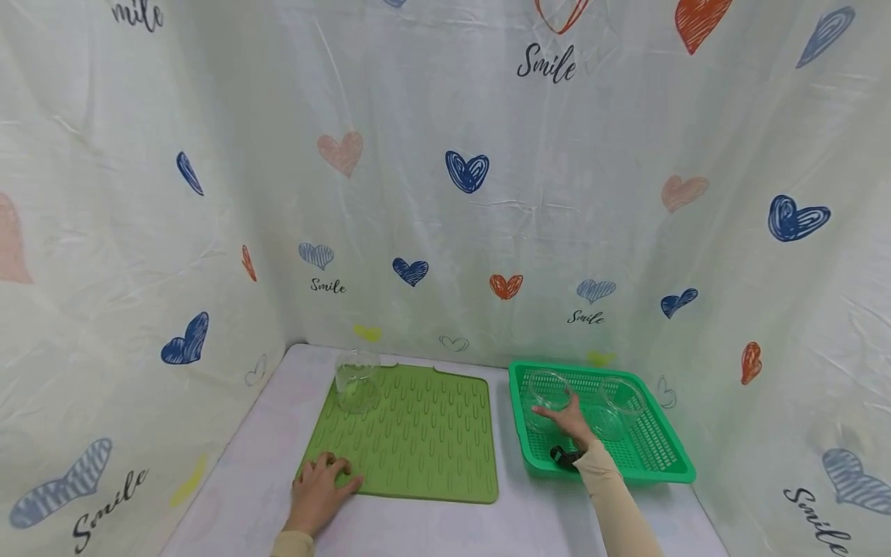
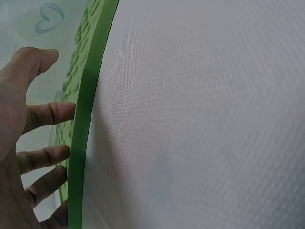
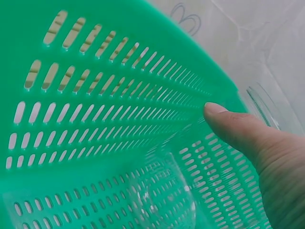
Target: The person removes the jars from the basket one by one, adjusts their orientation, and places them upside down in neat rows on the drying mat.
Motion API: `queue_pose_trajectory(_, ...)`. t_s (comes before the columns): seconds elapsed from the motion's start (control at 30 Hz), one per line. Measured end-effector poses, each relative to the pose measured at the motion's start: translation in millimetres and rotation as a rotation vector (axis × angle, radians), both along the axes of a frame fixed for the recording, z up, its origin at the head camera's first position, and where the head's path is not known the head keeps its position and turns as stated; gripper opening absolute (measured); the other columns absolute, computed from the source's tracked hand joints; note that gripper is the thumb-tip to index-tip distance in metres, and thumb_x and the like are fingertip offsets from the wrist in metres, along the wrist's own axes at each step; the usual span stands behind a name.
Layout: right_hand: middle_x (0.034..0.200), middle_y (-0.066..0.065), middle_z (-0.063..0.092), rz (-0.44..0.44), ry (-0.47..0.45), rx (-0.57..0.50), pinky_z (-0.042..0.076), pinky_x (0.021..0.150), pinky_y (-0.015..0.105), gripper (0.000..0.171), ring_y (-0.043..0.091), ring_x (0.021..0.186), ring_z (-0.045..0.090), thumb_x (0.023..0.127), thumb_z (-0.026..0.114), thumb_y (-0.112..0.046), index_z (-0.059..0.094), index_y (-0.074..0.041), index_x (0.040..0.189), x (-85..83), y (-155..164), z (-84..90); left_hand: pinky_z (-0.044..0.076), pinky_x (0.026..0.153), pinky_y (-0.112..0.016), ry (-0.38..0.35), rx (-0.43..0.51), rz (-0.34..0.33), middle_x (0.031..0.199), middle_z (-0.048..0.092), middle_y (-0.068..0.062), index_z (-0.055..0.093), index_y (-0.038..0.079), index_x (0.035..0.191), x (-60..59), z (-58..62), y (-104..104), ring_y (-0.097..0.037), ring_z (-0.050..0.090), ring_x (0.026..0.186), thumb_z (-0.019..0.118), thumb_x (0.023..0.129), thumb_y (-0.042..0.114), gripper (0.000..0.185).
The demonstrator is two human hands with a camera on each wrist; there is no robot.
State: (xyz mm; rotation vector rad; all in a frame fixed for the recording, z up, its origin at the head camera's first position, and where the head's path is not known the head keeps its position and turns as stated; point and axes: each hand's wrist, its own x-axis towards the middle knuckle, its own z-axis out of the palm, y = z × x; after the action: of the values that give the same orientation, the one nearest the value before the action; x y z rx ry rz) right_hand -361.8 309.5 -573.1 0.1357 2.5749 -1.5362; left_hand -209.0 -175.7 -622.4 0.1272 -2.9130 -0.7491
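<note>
The clear glass bowl (image 1: 547, 391) sits upright in the left part of the green slotted basket (image 1: 668, 464), and the right hand (image 1: 572, 422) has reached in over the basket's near wall and laid its fingers against the bowl's near side; the right wrist view shows the thumb (image 3: 238, 125) pressed to the glass rim, so the grip looks to be closing on the bowl, not yet lifting it. A second clear bowl (image 1: 622, 398) lies just beside it in the same basket (the two look close enough to knock together). By my reading the step in hand is the pickup of the left bowl, and the next move calls for a firm pinch on the rim and a straight lift clear of its neighbour and the basket wall. The left hand (image 1: 319, 489) rests with relaxed fingers on the near left corner of the green ridged mat (image 1: 425, 441) on the counter (image 1: 529, 526), holding nothing; a clear glass cup (image 1: 356, 384) stands at the mat's far left corner.
</note>
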Motion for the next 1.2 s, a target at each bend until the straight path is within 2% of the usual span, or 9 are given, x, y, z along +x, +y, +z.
queue_pose_trajectory(0.2,0.152,0.036,0.005,-0.026,0.006,0.016,0.038,0.102,0.064,0.108,0.055,0.131,0.030,0.085,0.072,-0.040,-0.005,-0.001,0.150,1.5,-1,2.0,0.046,0.076,-0.062,0.012,-0.001,0.001,0.116,0.056,-0.013,0.066,0.024,0.090,0.4,1.0,0,-0.039,0.049,0.104,0.070,0.080,0.055,0.033)
queue_pose_trajectory(0.43,0.151,0.037,0.005,-0.081,-0.015,0.043,0.032,0.106,0.067,0.109,0.055,0.136,0.022,0.083,0.071,-0.047,-0.002,0.003,0.147,10.8,-4,11.5,0.046,0.075,-0.062,0.013,0.006,-0.017,0.117,0.056,-0.014,0.066,0.023,0.092,3.0,0.9,0,-0.041,0.049,0.104,0.070,0.080,0.054,0.034)
queue_pose_trajectory(0.6,0.152,0.035,0.005,-0.089,0.016,0.055,0.034,0.104,0.066,0.112,0.055,0.135,0.023,0.081,0.073,-0.051,0.000,0.001,0.147,22.1,-10,25.0,0.046,0.075,-0.063,0.026,-0.002,-0.016,0.116,0.056,-0.014,0.066,0.024,0.092,0.9,-2.0,-1,-0.041,0.049,0.103,0.070,0.080,0.055,0.033)
queue_pose_trajectory(0.73,0.151,0.036,0.008,-0.106,0.056,0.046,0.038,0.099,0.066,0.110,0.055,0.132,0.029,0.080,0.074,-0.051,0.001,-0.001,0.146,33.6,-12,33.4,0.045,0.072,-0.061,0.002,-0.012,-0.020,0.115,0.055,-0.013,0.065,0.025,0.091,-1.1,-3.8,-2,-0.039,0.048,0.101,0.068,0.080,0.057,0.034)
queue_pose_trajectory(0.83,0.149,0.034,0.013,-0.135,0.082,0.064,0.043,0.095,0.063,0.109,0.053,0.128,0.037,0.078,0.074,-0.055,0.005,-0.003,0.145,41.4,-13,38.4,0.045,0.072,-0.061,-0.016,-0.010,-0.021,0.114,0.055,-0.013,0.065,0.024,0.090,-0.9,-2.5,-2,-0.040,0.048,0.100,0.068,0.080,0.058,0.036)
queue_pose_trajectory(0.93,0.148,0.031,0.018,-0.155,0.115,0.085,0.044,0.094,0.061,0.110,0.051,0.127,0.039,0.076,0.074,-0.059,0.007,-0.004,0.145,49.4,-15,43.7,0.045,0.072,-0.062,-0.023,-0.009,-0.019,0.113,0.055,-0.013,0.065,0.024,0.090,0.3,-0.6,-1,-0.040,0.048,0.100,0.068,0.079,0.059,0.036)
queue_pose_trajectory(1.07,0.151,0.029,0.019,-0.164,0.160,0.102,0.041,0.098,0.064,0.115,0.050,0.135,0.029,0.076,0.074,-0.059,0.004,-0.005,0.148,59.5,-18,51.7,0.045,0.072,-0.062,-0.018,-0.009,-0.016,0.113,0.055,-0.013,0.065,0.024,0.089,0.4,0.2,-1,-0.040,0.047,0.100,0.068,0.079,0.059,0.037)
queue_pose_trajectory(1.2,0.154,0.027,0.017,-0.164,0.204,0.144,0.037,0.103,0.065,0.113,0.048,0.140,0.023,0.080,0.074,-0.053,-0.001,-0.007,0.152,66.7,-21,57.6,0.045,0.072,-0.063,-0.010,-0.011,-0.017,0.114,0.055,-0.013,0.065,0.024,0.089,-1.2,-0.2,-1,-0.040,0.047,0.101,0.068,0.079,0.058,0.036)
